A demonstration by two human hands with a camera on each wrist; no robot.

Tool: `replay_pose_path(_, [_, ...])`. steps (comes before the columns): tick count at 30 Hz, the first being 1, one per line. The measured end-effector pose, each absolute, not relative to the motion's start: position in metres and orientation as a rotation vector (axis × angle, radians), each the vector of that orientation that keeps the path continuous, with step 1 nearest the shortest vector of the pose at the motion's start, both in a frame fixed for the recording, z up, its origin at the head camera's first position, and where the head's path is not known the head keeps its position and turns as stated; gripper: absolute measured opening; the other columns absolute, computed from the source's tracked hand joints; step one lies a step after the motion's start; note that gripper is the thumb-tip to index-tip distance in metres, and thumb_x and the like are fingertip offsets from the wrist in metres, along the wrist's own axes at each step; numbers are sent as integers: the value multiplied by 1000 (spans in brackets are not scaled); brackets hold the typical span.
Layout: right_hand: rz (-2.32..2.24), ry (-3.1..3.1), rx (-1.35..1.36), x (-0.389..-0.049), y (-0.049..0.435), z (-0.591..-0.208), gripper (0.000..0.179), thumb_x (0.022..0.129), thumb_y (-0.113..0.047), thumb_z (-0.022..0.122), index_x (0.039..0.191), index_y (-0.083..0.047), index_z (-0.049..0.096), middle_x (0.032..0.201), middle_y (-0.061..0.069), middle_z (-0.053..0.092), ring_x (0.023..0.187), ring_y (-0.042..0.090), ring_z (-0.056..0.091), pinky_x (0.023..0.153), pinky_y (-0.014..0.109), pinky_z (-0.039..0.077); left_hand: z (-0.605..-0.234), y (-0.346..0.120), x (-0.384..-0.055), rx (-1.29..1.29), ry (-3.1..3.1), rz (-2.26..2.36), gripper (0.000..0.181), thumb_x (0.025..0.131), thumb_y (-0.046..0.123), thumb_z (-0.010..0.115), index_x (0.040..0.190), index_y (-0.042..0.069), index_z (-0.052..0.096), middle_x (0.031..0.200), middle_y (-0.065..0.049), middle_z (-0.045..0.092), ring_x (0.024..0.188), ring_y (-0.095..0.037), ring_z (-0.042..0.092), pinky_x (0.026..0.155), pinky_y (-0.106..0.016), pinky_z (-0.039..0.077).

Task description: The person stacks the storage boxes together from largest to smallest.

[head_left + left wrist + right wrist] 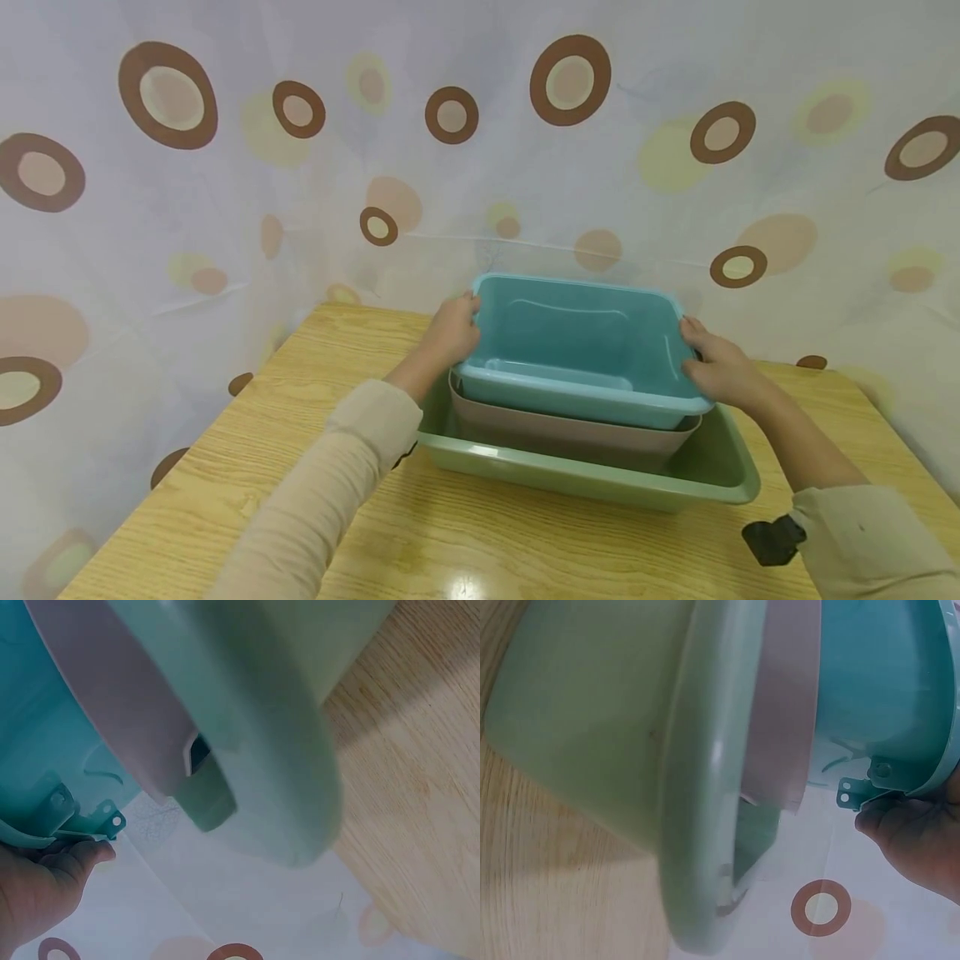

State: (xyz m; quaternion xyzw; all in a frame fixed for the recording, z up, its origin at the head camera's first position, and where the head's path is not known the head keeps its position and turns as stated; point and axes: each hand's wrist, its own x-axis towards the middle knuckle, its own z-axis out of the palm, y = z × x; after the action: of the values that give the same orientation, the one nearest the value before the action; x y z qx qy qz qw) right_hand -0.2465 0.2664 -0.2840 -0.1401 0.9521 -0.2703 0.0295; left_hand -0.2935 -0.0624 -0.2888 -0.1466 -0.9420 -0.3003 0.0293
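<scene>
A blue plastic bin point(570, 333) is tilted toward me, its lower part inside a greyish-pink bin point(570, 429). That one sits within a larger green bin point(585, 483) on the table. My left hand point(453, 332) grips the blue bin's left end at the rim. At the opposite end, my right hand point(716, 364) grips the rim too, thumb on the inner side. Both wrist views show the fingers by small teal tabs with holes under the blue rim; the left wrist view has one such tab point(112, 823).
The wooden table point(300, 400) extends around the bins. Behind it hangs a pale curtain point(465, 183) with brown, peach and yellow circles. A black strap piece point(772, 540) hangs from the right sleeve.
</scene>
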Motion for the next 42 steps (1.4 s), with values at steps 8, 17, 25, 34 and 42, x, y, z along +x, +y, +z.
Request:
replay_pose_path(8, [-823, 2944, -470, -248, 268, -289, 62, 88, -2, 38, 136, 18, 5, 142, 39, 0, 133, 51, 1, 107, 61, 8, -295, -62, -295, -431, -2903, -942, 49, 87, -9, 36, 136, -5, 36, 144, -22, 30, 134, -33, 28, 109, -38, 27])
replay_pose_path(17, [-796, 2964, -480, -248, 268, -293, 62, 87, -1, 38, 136, 19, 6, 143, 39, 2, 132, 52, 5, 106, 62, 12, -298, -61, -295, -432, -2905, -960, 50, 87, -9, 36, 136, -5, 35, 145, -22, 29, 134, -30, 29, 107, -38, 31])
replay_pose_path(25, [-820, 2958, -489, -248, 267, -295, 61, 86, 1, 38, 136, 19, 7, 143, 39, 2, 133, 52, 5, 106, 62, 11, -299, -61, -294, -439, -2885, -952, 49, 86, -10, 38, 135, -7, 37, 143, -24, 31, 133, -32, 29, 107, -39, 30])
replay_pose_path(34, [-846, 2954, -449, -247, 267, -296, 62, 87, -1, 37, 136, 19, 6, 143, 38, 2, 133, 52, 4, 106, 62, 10, -299, -59, -295, -453, -2882, -906, 47, 87, -8, 37, 134, -7, 39, 143, -24, 32, 132, -33, 31, 107, -40, 30])
replay_pose_path(42, [-890, 3060, -321, -243, 269, -300, 59, 90, -9, 43, 137, 15, 18, 142, 33, 19, 130, 52, 20, 102, 62, 23, -298, -61, -296, -436, -2858, -965, 47, 84, -8, 37, 131, -8, 42, 140, -23, 37, 132, -32, 33, 107, -39, 31])
